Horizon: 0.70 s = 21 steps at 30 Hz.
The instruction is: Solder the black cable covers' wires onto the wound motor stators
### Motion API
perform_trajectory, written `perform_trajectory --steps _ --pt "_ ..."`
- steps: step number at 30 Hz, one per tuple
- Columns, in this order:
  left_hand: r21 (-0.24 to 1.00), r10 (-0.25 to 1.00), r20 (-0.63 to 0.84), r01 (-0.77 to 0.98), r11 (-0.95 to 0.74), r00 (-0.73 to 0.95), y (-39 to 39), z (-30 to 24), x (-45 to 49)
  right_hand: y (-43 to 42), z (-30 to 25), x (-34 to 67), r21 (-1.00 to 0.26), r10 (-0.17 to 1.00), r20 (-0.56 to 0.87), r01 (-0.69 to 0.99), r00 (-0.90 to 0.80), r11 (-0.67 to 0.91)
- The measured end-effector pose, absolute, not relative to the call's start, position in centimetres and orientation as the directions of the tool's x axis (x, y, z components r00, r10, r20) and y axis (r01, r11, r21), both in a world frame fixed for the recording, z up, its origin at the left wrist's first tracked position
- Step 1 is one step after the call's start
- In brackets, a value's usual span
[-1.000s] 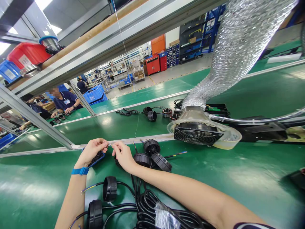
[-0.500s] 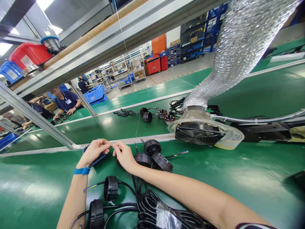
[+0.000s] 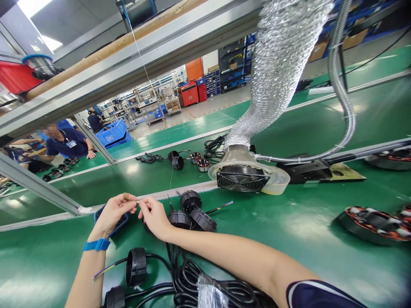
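My left hand [image 3: 116, 212] and my right hand [image 3: 155, 217] meet fingertip to fingertip, both closed in a pinch. Between them shows a bit of thin yellowish wire [image 3: 138, 202], mostly covered by the fingers. Under my left wrist lies a blue tray [image 3: 121, 229] with dark contents. Just right of my right hand are black round caps [image 3: 180, 218] with coloured wire ends sticking out. Nearer to me, another black cap [image 3: 138, 266] lies on its side, threaded on a black cable. A thick bundle of black cables [image 3: 192, 280] in clear wrap passes below my right forearm.
A fan hood [image 3: 242, 181] on a silver duct [image 3: 272, 64] stands ahead to the right. Wound stators [image 3: 374, 224] lie at the right. A slanted metal post [image 3: 41, 167] rises at the left. A co-worker [image 3: 73, 144] sits beyond it.
My view has swung right, so the scene sits further left and the stators at the right have come into sight. Both hands keep the same fingertip pinch.
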<state>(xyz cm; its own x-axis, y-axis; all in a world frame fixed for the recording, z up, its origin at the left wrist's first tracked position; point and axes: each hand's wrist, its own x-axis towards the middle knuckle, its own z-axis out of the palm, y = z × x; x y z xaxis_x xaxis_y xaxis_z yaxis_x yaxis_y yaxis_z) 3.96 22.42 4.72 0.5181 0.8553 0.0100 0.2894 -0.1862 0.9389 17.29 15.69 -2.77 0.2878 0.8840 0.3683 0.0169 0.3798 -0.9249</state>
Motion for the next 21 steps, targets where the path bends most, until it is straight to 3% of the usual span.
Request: perform_trajectory --steps 8,12,15,21 --pt "0.892 0.836 0.01 0.373 -0.255 0.549 22.6 5.1 3.3 15.6 -2.6 17.4 -0.925 0.879 0.37 0.031 0.302 0.379" --pt "0.648 0.9 0.118 0.654 -0.39 0.419 24.7 4.8 0.9 15.5 -2.8 17.4 -0.926 0.887 0.371 0.033 0.275 0.377" --pt "0.466 0.936 0.16 0.812 -0.352 0.314 26.2 4.1 -1.0 15.6 -3.0 17.3 -0.926 0.893 0.372 0.037 0.255 0.375" --pt "0.43 0.95 0.152 0.847 -0.312 0.273 26.9 3.0 -2.3 15.4 -3.2 17.1 -0.918 0.882 0.396 0.093 0.254 0.386"
